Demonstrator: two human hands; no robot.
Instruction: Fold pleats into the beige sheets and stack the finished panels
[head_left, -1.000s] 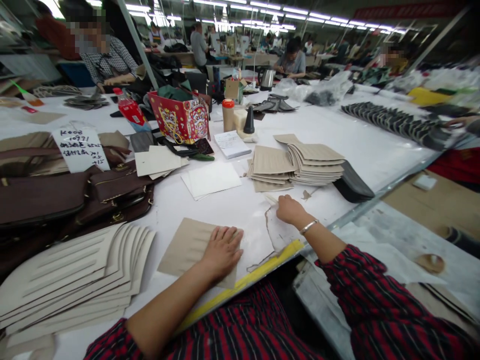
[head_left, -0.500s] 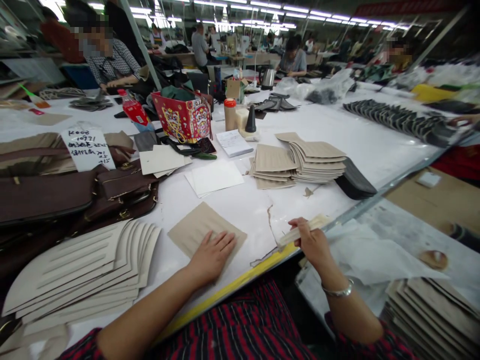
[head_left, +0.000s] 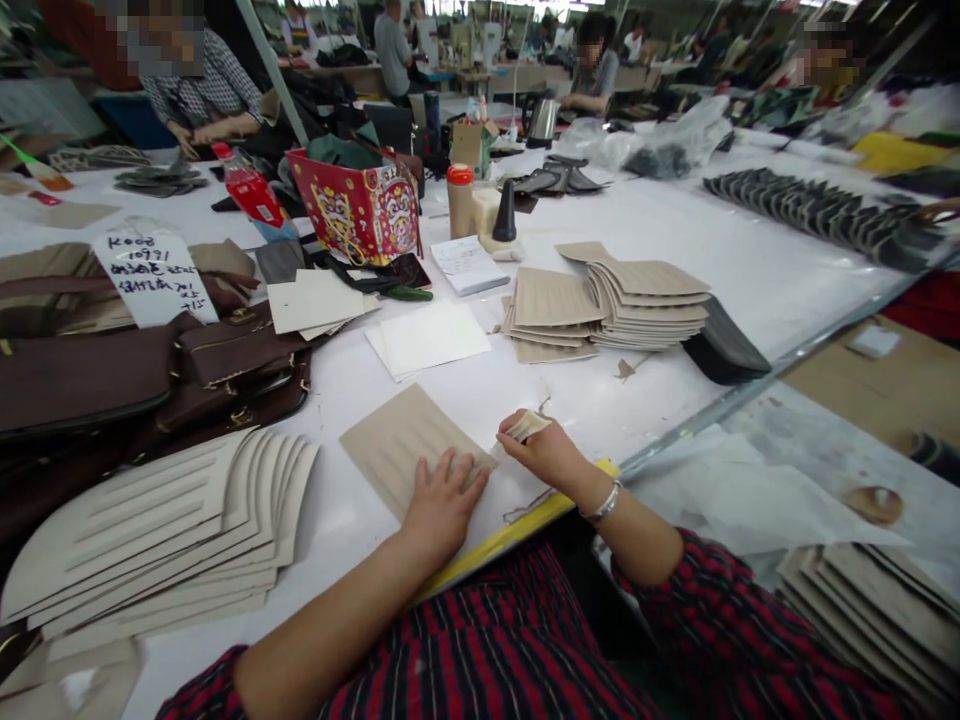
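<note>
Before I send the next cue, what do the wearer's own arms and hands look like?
The left hand and right hand are gloveless. The shirt sleeves are striped red and black with thin pale lines, ending well short of the hands. A shiny silver-coloured bracelet circles the right wrist; none shows on the left.

Left hand (head_left: 442,508) flat, right hand (head_left: 553,456) curled

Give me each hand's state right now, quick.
Left hand: open, resting palm-down on the ribbed beige sheet.
Right hand: closed, holding a pale flat-ended tool.
</note>
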